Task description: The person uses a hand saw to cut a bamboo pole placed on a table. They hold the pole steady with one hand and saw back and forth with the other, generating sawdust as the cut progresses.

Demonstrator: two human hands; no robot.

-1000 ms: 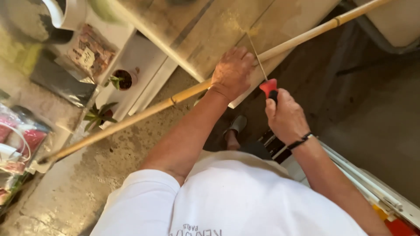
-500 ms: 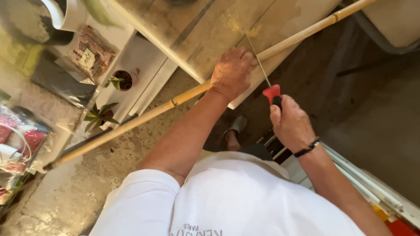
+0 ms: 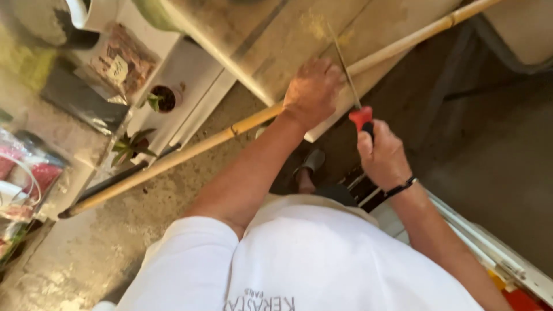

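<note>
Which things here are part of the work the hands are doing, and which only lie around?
In use:
- long tan bamboo pole, pressed by the left hand
- thin-bladed saw with red handle, held by the right hand
- worn wooden bench top under the pole

Lying about:
- small potted plant
- spiky green plant
- clear packet of brown bits

1 pole (image 3: 190, 152), 1 saw (image 3: 352, 86), 2 plants (image 3: 164, 99)

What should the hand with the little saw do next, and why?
Probably push the saw forward in another stroke. Its thin blade lies across the bamboo pole, the right hand grips the red handle, and the left hand pins the pole on the bench. The pole looks uncut.
</note>
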